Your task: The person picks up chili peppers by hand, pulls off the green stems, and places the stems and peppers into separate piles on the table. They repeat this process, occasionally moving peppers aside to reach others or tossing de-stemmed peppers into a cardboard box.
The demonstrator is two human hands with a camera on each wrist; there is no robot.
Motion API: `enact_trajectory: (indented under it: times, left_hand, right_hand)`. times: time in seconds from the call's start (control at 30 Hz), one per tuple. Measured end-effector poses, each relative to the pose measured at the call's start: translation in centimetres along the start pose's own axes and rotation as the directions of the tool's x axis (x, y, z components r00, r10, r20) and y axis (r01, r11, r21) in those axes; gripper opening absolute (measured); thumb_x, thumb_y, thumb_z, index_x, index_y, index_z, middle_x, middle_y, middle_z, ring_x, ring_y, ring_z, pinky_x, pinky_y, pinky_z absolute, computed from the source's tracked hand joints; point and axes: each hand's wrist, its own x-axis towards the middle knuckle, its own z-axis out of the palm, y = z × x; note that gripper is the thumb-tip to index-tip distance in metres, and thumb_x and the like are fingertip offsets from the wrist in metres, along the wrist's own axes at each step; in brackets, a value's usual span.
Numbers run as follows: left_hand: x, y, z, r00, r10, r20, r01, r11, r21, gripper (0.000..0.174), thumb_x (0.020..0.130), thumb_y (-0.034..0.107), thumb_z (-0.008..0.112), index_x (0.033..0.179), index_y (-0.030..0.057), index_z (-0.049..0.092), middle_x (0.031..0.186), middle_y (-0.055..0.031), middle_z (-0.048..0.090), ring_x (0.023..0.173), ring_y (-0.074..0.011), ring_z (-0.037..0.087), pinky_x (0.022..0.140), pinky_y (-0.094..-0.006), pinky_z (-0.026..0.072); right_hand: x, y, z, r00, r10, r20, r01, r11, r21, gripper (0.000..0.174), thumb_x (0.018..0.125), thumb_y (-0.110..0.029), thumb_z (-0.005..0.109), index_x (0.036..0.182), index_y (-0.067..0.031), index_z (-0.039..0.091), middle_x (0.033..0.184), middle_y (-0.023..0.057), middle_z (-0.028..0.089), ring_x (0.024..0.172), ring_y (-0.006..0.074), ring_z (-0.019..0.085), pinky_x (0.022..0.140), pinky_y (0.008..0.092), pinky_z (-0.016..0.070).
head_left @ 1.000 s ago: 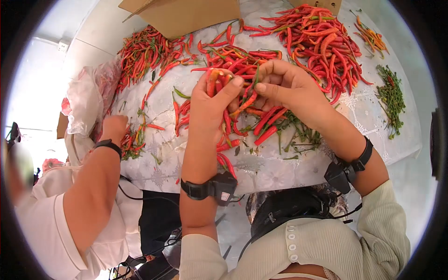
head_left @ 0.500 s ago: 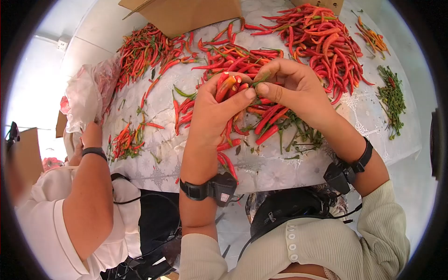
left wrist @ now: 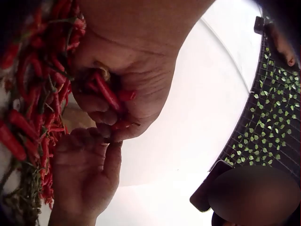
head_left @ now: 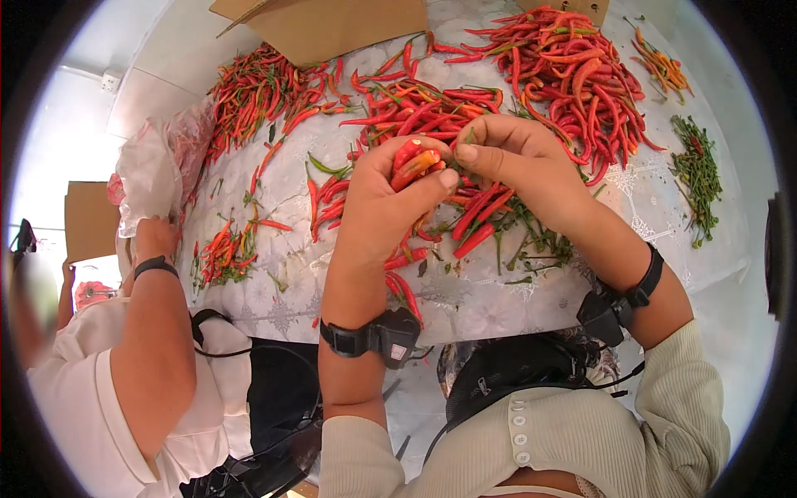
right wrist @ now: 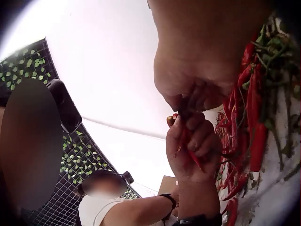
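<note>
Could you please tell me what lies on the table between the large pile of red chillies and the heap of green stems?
Only a bare strip of patterned tablecloth separates the red pile from the green stems; the head view shows this.

I wore a pale beige ribbed cardigan (head_left: 598, 432) with round white buttons (head_left: 520, 439); black straps (head_left: 647, 278) held boxy black cameras (head_left: 400, 330), the left one bearing a white label (head_left: 398, 352).
</note>
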Motion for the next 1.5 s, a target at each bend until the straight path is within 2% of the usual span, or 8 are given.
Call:
enact_trajectory:
  times: [0.37,0.7,0.77,0.87,1.0,1.13,1.33,1.5]
  left_hand:
    - [-0.1,0.1,0.2,0.997,0.033,0.069,-0.032,0.999,-0.006,0.020,0.077,0.005,0.065,0.095,0.0006,0.058,0.066,0.0013,0.052,0.049,-0.0036,0.044,0.044,-0.0187,0.0348]
    - [0.6,0.0,-0.8,0.992,0.117,-0.036,-0.122,0.899,-0.422,0.020,0.082,0.009,0.064,0.098,0.0051,0.052,0.075,-0.0077,0.058,0.055,-0.0114,0.054,0.041,-0.0203,0.0386]
    - [0.8,-0.2,-1.1,0.991,0.112,-0.078,-0.135,0.881,-0.454,0.020,0.082,0.010,0.064,0.097,0.0055,0.052,0.074,-0.0061,0.057,0.055,-0.0108,0.053,0.040,-0.0201,0.0368]
    - [1.0,-0.4,-1.3,0.988,0.124,-0.092,-0.153,0.859,-0.489,0.020,0.081,0.010,0.065,0.096,0.0062,0.053,0.072,-0.0026,0.053,0.053,-0.0088,0.050,0.038,-0.0200,0.0331]
    - [0.9,-0.5,-1.9,0.989,0.131,-0.070,-0.148,0.852,-0.502,0.017,0.080,0.009,0.065,0.092,0.0060,0.054,0.065,-0.0011,0.051,0.049,-0.0078,0.046,0.038,-0.0199,0.0319]
    - [0.9,-0.4,-1.6,0.986,0.125,-0.113,-0.162,0.889,-0.428,0.014,0.080,0.010,0.066,0.089,0.0052,0.055,0.059,-0.0006,0.049,0.046,-0.0076,0.045,0.038,-0.0199,0.0322]
    - [0.9,-0.5,-1.7,0.992,0.113,-0.062,-0.129,0.874,-0.469,0.014,0.083,0.014,0.062,0.089,0.0034,0.055,0.062,-0.0027,0.051,0.044,-0.0082,0.046,0.037,-0.0204,0.0333]
    - [1.0,-0.6,-1.6,0.992,0.107,-0.071,-0.128,0.874,-0.470,0.013,0.085,0.014,0.061,0.089,0.0025,0.056,0.065,-0.0046,0.055,0.044,-0.0088,0.048,0.037,-0.0202,0.0347]
  right_hand:
    - [0.0,0.0,0.2,0.980,0.186,0.067,-0.198,0.915,0.352,0.019,0.087,-0.023,0.058,0.090,-0.0039,0.059,0.077,-0.0017,0.057,0.067,0.0053,0.051,0.059,0.0206,0.0416]
    - [0.9,0.5,-2.3,0.959,-0.180,-0.220,0.125,0.962,-0.244,0.012,0.076,-0.011,0.057,0.084,-0.0017,0.059,0.076,-0.0008,0.057,0.068,0.0077,0.051,0.062,0.0231,0.0425]
    - [1.0,1.4,-2.7,0.941,-0.269,-0.206,0.175,0.906,-0.384,0.013,0.073,-0.011,0.059,0.081,-0.0013,0.059,0.074,0.0016,0.058,0.068,0.0119,0.054,0.064,0.0261,0.0437]
    - [0.5,0.7,-1.4,0.840,-0.538,-0.071,0.301,0.571,-0.764,0.012,0.070,-0.011,0.061,0.079,-0.0028,0.059,0.074,0.0074,0.060,0.070,0.0197,0.056,0.066,0.0299,0.0447]
    - [0.3,1.2,-1.0,0.861,-0.471,0.191,0.374,0.332,-0.866,0.012,0.068,-0.011,0.065,0.078,-0.0060,0.061,0.077,0.0085,0.055,0.080,0.0273,0.054,0.069,0.0368,0.0443]
    - [0.1,2.0,-0.9,0.917,-0.278,0.286,0.374,0.349,-0.859,0.018,0.067,-0.005,0.068,0.083,-0.0052,0.061,0.084,0.0086,0.055,0.084,0.0273,0.053,0.074,0.0366,0.0433]
    - [0.0,1.3,-0.6,0.920,-0.345,0.186,0.310,0.351,-0.884,0.014,0.064,-0.005,0.068,0.076,-0.0055,0.061,0.081,0.0094,0.054,0.085,0.0300,0.053,0.073,0.0396,0.0438]
    - [-0.5,1.0,-1.0,0.932,-0.136,0.336,0.362,0.376,-0.853,0.015,0.063,-0.006,0.071,0.076,-0.0042,0.063,0.083,0.0084,0.056,0.085,0.0278,0.054,0.075,0.0376,0.0433]
